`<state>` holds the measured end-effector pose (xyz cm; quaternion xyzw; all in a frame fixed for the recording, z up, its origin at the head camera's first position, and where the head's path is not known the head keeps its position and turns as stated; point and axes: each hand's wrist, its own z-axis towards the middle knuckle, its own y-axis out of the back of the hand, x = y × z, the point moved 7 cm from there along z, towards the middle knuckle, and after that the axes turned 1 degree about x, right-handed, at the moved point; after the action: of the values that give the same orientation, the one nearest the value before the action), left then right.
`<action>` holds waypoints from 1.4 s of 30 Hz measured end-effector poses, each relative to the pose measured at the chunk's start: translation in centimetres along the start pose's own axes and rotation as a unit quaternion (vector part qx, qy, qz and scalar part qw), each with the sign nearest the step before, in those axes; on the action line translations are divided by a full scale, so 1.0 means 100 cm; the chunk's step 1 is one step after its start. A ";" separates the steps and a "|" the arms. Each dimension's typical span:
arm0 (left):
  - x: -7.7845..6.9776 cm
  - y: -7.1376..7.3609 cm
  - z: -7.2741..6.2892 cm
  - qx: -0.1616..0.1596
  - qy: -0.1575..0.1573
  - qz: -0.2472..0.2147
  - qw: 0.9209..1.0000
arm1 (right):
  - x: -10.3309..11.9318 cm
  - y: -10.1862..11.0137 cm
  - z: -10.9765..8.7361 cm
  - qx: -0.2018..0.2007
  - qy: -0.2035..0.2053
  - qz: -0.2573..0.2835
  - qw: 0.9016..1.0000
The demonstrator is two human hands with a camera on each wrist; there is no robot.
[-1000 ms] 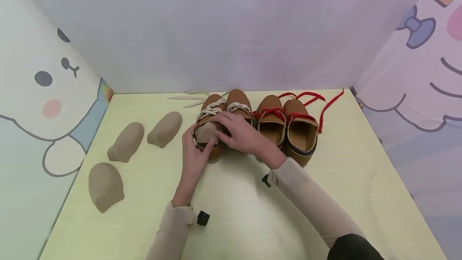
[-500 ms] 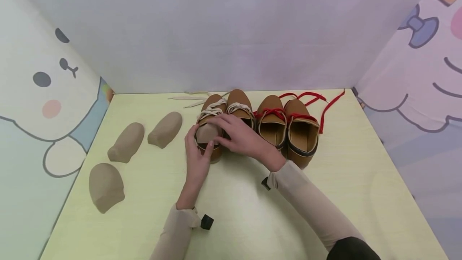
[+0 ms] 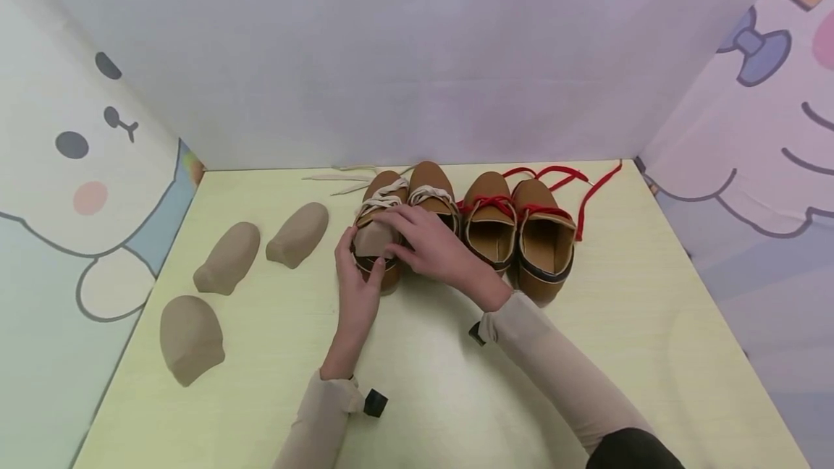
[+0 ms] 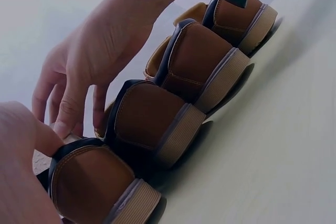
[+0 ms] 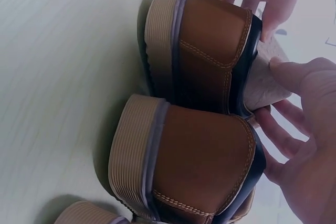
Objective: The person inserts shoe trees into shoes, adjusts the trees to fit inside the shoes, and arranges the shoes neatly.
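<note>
1. Beige insert (image 3: pixel 373 239): front end is hidden inside leftmost shoe (image 3: pixel 384 195).
2. Adjacent white-laced shoe (image 3: pixel 428 178): right hand (image 3: pixel 430 243) obscures part of opening.
3. Tabletop (image 3: pixel 423 382): near edge is cut off in head view.

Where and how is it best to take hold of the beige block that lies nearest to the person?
Hold the beige block by its angular end, probably from the near side, since that end lies nearest and the rounded end points away.

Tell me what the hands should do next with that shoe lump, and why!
Maybe the right hand should gently push the grey-brown insert deeper while the left hand steadies the white-laced shoe. The insert's end pokes above the dark rim in the right wrist view, and the right thumb touches it.
</note>
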<state>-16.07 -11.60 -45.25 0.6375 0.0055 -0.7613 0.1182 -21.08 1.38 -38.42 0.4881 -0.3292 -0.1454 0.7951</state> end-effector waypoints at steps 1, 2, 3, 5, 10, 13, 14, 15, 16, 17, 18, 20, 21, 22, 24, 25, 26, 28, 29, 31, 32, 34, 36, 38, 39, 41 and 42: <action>0.000 0.000 0.000 0.000 0.000 -0.005 1.000 | 0.000 0.000 0.000 0.000 -0.002 -0.004 1.000; 0.001 0.000 0.000 -0.001 0.000 -0.008 1.000 | 0.000 -0.001 0.000 -0.001 -0.003 -0.009 1.000; 0.001 0.000 -0.001 -0.003 -0.001 -0.010 1.000 | 0.000 -0.001 0.000 -0.001 -0.004 -0.014 1.000; 0.000 -0.001 -0.001 -0.007 -0.004 -0.008 1.000 | 0.000 -0.002 0.000 -0.003 -0.007 -0.027 1.000; 0.001 -0.001 -0.001 -0.018 -0.002 -0.001 1.000 | 0.001 -0.002 0.000 -0.003 -0.013 -0.056 0.998; 0.002 -0.002 -0.002 -0.024 0.007 0.004 1.000 | 0.002 -0.003 0.000 0.001 -0.017 -0.068 0.998; 0.002 -0.002 -0.002 -0.026 0.009 0.006 1.000 | 0.002 -0.003 0.000 0.002 -0.018 -0.073 0.997; 0.002 -0.002 -0.002 -0.028 0.010 0.009 1.000 | 0.002 -0.003 0.000 0.002 -0.017 -0.077 0.997; 0.001 -0.002 -0.002 -0.030 0.012 0.013 0.999 | 0.002 -0.004 0.000 0.003 -0.016 -0.082 0.996; 0.001 -0.002 -0.002 -0.032 0.013 0.019 0.999 | 0.003 -0.004 0.000 0.003 -0.014 -0.087 0.996; 0.000 -0.002 -0.002 -0.033 0.013 0.024 0.999 | 0.003 -0.004 0.000 0.004 -0.012 -0.092 0.996; 0.000 -0.002 -0.003 -0.034 0.014 0.033 0.999 | 0.005 -0.004 0.000 0.005 -0.007 -0.099 0.995; 0.000 -0.001 -0.002 -0.034 0.015 0.038 0.999 | 0.006 -0.004 0.000 0.005 -0.005 -0.102 0.995; 0.000 -0.001 -0.002 -0.033 0.015 0.042 0.998 | 0.006 -0.004 0.000 0.006 -0.004 -0.104 0.995; 0.000 -0.001 -0.001 -0.029 0.017 0.049 0.998 | 0.007 -0.003 -0.001 0.005 -0.002 -0.105 0.994; 0.000 -0.001 -0.001 -0.026 0.017 0.053 0.998 | 0.007 -0.003 -0.001 0.005 -0.001 -0.105 0.994; 0.000 -0.001 0.000 -0.023 0.017 0.056 0.998 | 0.007 -0.003 -0.001 0.005 0.000 -0.106 0.994; -0.001 -0.001 0.001 -0.016 0.018 0.066 0.998 | 0.007 -0.003 -0.001 0.006 0.000 -0.107 0.994; -0.001 -0.001 0.001 -0.013 0.018 0.071 0.997 | 0.007 -0.004 -0.001 0.006 0.001 -0.107 0.994; -0.002 -0.001 0.002 -0.006 0.015 0.081 0.997 | 0.007 -0.004 0.000 0.007 0.002 -0.108 0.994; -0.002 -0.001 0.002 -0.005 0.013 0.086 0.996 | 0.008 -0.004 0.000 0.007 0.003 -0.109 0.994; -0.003 -0.001 0.003 -0.002 0.010 0.097 0.995 | 0.009 -0.004 0.000 0.006 0.006 -0.113 0.994; -0.003 -0.001 0.003 -0.001 0.007 0.103 0.995 | 0.010 -0.005 0.001 0.005 0.008 -0.125 0.992; -0.004 -0.001 0.002 -0.001 0.005 0.109 0.994 | 0.011 -0.006 0.001 0.005 0.008 -0.136 0.991; -0.005 -0.001 0.002 -0.001 0.005 0.113 0.994 | 0.011 -0.007 0.001 0.005 0.008 -0.142 0.990; -0.005 0.000 0.001 0.001 0.005 0.121 0.993 | 0.011 -0.008 0.001 0.003 0.006 -0.150 0.989; -0.005 0.000 0.002 0.002 0.005 0.126 0.992 | 0.011 -0.008 0.001 0.000 0.005 -0.152 0.988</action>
<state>-16.14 -11.53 -44.75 0.6370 -0.0756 -0.7373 0.2120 -20.21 0.28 -38.69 0.5335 -0.2471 -0.2623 0.7652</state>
